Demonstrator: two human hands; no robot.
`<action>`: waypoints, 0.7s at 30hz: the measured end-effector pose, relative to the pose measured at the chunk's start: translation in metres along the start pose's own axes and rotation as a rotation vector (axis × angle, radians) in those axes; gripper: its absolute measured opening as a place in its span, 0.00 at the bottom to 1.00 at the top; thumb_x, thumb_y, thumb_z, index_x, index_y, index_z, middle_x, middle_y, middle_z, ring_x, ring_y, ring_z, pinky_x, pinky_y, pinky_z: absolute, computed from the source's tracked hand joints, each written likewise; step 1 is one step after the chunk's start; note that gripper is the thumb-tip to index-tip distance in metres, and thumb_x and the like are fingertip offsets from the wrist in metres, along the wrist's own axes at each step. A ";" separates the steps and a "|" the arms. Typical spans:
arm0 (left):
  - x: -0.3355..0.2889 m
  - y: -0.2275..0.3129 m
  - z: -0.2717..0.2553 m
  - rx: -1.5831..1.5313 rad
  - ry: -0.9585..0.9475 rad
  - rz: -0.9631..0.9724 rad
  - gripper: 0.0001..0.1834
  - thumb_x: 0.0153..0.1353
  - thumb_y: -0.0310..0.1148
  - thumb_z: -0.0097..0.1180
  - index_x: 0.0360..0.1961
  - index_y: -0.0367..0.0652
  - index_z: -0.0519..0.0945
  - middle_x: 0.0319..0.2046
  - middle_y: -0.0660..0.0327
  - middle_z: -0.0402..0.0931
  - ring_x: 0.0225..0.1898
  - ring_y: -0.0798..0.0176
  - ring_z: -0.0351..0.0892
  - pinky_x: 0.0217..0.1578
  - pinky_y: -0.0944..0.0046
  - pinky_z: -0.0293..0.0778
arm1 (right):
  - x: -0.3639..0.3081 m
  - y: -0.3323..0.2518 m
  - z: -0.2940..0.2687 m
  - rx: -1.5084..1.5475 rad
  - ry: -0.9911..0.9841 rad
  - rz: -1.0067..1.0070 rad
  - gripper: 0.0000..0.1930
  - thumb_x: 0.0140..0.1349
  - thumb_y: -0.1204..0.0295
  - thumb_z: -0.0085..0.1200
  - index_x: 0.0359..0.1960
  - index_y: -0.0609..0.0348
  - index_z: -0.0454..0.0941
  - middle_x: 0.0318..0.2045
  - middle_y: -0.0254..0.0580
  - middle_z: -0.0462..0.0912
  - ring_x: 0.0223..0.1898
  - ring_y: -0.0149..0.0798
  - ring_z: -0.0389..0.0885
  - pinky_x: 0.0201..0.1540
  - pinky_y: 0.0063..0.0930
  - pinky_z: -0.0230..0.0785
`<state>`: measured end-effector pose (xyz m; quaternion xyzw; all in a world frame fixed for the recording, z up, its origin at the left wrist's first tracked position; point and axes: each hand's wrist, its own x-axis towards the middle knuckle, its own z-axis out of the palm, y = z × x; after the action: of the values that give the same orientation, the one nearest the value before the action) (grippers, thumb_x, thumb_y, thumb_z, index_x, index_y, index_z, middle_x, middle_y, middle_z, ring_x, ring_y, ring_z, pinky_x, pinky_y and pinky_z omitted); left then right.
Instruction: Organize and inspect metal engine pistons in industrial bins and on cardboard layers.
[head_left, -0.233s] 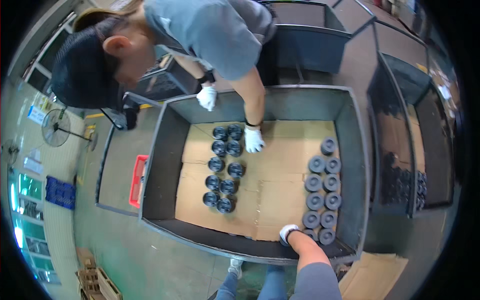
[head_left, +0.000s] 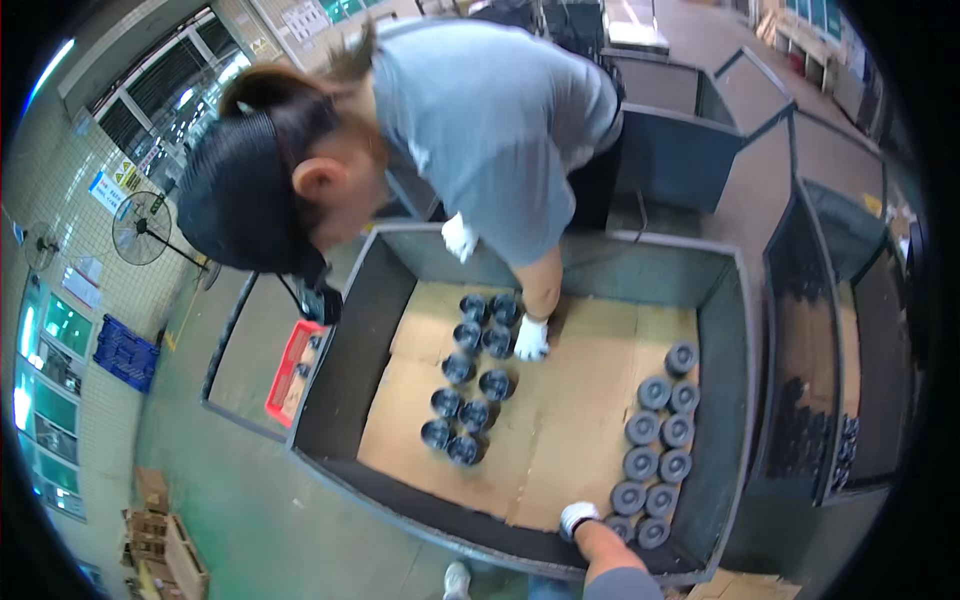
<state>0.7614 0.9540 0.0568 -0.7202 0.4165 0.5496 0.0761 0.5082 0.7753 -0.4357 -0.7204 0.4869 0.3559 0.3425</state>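
My right hand (head_left: 578,517), in a white glove, reaches down inside a large dark metal bin (head_left: 345,471) near its front edge. Its fingers are curled closed over something at the underside that I cannot make out; a dark edge shows below the glove. Just right of it, grey round parts (head_left: 641,464) with ringed tops stand in two columns along the bin's right side. My left hand is out of view. Shiny black round parts (head_left: 473,415) form another double column on the cardboard liner (head_left: 560,440), left of the middle.
Across the bin a co-worker (head_left: 480,110) in a grey shirt and dark cap leans over. One white-gloved co-worker's hand (head_left: 531,341) rests beside the black parts, the other (head_left: 459,238) at the far rim. A red crate (head_left: 290,375) stands left; another bin (head_left: 675,150) stands behind.
The whole view has shifted, so the bin and its parts sit lower in the picture. My right hand stays near the front edge beside the grey parts.
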 end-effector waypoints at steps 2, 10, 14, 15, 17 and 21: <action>0.008 0.014 -0.006 -0.014 0.024 0.010 0.20 0.67 0.39 0.47 0.59 0.51 0.77 0.58 0.54 0.75 0.62 0.50 0.70 0.66 0.55 0.61 | -0.025 -0.026 -0.048 -0.131 -0.043 -0.169 0.16 0.61 0.63 0.50 0.45 0.50 0.86 0.49 0.45 0.84 0.51 0.49 0.83 0.52 0.44 0.77; -0.057 0.051 -0.048 0.019 -0.054 0.096 0.20 0.67 0.39 0.47 0.58 0.51 0.78 0.58 0.54 0.75 0.63 0.51 0.69 0.66 0.55 0.60 | -0.177 -0.054 -0.206 0.343 0.266 -0.260 0.18 0.55 0.60 0.52 0.38 0.59 0.84 0.40 0.61 0.83 0.42 0.57 0.82 0.44 0.44 0.75; -0.073 -0.050 -0.014 0.140 0.293 0.460 0.17 0.64 0.35 0.53 0.54 0.45 0.80 0.53 0.54 0.77 0.57 0.51 0.74 0.61 0.55 0.67 | -0.265 -0.086 -0.253 0.740 0.282 -0.740 0.19 0.59 0.62 0.54 0.47 0.61 0.79 0.39 0.47 0.84 0.39 0.41 0.83 0.37 0.37 0.74; -0.093 -0.032 -0.048 -0.719 -0.001 0.642 0.16 0.64 0.32 0.55 0.52 0.41 0.79 0.50 0.53 0.77 0.55 0.52 0.74 0.59 0.57 0.67 | -0.242 -0.097 -0.240 0.990 0.078 -0.883 0.20 0.60 0.64 0.53 0.51 0.61 0.76 0.43 0.43 0.83 0.42 0.37 0.82 0.41 0.36 0.76; -0.052 -0.073 -0.049 -0.964 0.152 0.732 0.46 0.54 0.24 0.68 0.72 0.44 0.57 0.59 0.55 0.69 0.57 0.64 0.70 0.49 0.57 0.75 | -0.256 -0.148 -0.225 1.101 0.038 -1.124 0.22 0.65 0.65 0.52 0.59 0.58 0.71 0.51 0.39 0.80 0.48 0.35 0.80 0.50 0.36 0.76; -0.074 -0.081 -0.081 -0.786 0.673 1.111 0.64 0.39 0.36 0.80 0.73 0.38 0.49 0.64 0.49 0.63 0.61 0.55 0.69 0.61 0.56 0.66 | -0.402 -0.261 -0.235 0.936 0.328 -1.413 0.24 0.70 0.63 0.50 0.66 0.51 0.64 0.61 0.38 0.74 0.59 0.37 0.75 0.64 0.39 0.70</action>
<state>0.8721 0.9982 0.1229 -0.5076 0.4920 0.3658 -0.6054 0.6869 0.8380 0.0635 -0.6814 0.0646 -0.2863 0.6704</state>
